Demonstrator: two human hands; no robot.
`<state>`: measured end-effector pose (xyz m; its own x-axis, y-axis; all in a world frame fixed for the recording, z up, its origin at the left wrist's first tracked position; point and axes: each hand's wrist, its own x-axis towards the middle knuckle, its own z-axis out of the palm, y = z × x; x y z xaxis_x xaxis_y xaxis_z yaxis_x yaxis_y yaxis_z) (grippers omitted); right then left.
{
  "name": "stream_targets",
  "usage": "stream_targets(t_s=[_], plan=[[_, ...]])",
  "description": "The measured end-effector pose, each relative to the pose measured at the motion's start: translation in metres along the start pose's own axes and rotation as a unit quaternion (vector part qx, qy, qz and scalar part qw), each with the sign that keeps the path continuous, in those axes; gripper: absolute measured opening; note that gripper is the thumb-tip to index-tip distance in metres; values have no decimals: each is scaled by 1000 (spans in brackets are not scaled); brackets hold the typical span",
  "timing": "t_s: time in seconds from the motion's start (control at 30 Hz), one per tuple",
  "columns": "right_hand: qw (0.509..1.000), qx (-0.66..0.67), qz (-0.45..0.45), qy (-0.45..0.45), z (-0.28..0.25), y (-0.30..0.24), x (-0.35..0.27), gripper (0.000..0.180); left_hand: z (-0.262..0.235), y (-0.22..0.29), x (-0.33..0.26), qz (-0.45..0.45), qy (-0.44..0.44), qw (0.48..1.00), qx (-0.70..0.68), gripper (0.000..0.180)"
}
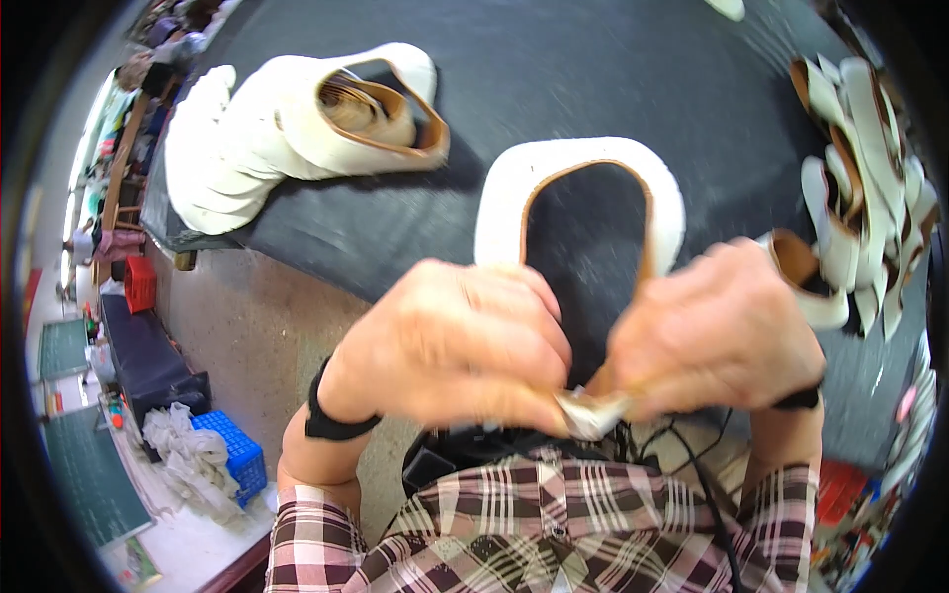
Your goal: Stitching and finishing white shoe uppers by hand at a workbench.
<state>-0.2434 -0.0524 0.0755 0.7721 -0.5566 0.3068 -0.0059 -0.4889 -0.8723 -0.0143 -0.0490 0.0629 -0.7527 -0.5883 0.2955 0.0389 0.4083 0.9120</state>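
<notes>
A white shoe upper (502, 203) with a tan lining lies in a U shape on the dark table, its rounded front away from me. My left hand (450, 341) is closed on its near end, thumb stretched along the edge. On the other side my right hand (717, 331) also grips that near end, fingers curled. Between the thumbs a short white piece of the near end (593, 415) shows, blurred by motion. Both hands hide the upper's sides.
Nested white uppers (247, 128) lie in a row at the far left of the dark table (593, 74). More uppers (860, 188) are heaped at the right. Beyond the left edge are a floor (257, 306), a blue crate (232, 455) and a red bin (140, 284).
</notes>
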Motion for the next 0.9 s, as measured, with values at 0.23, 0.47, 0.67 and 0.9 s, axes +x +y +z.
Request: stream_targets(t_s=[0.23, 0.47, 0.67, 0.9], plan=[[973, -229, 15, 39, -7, 31, 74, 11, -50, 8, -13, 56, 56, 842, 534, 14], [974, -195, 105, 36, 10, 112, 104, 17, -65, -86, -16, -75, 103, 852, 507, 15], [949, -270, 73, 142, 21, 76, 93, 16, -85, -65, -5, -29, 64, 899, 431, 16], [959, -246, 60, 123, 38, 115, 106, 14, -84, -86, -15, -92, 58, 869, 483, 15]])
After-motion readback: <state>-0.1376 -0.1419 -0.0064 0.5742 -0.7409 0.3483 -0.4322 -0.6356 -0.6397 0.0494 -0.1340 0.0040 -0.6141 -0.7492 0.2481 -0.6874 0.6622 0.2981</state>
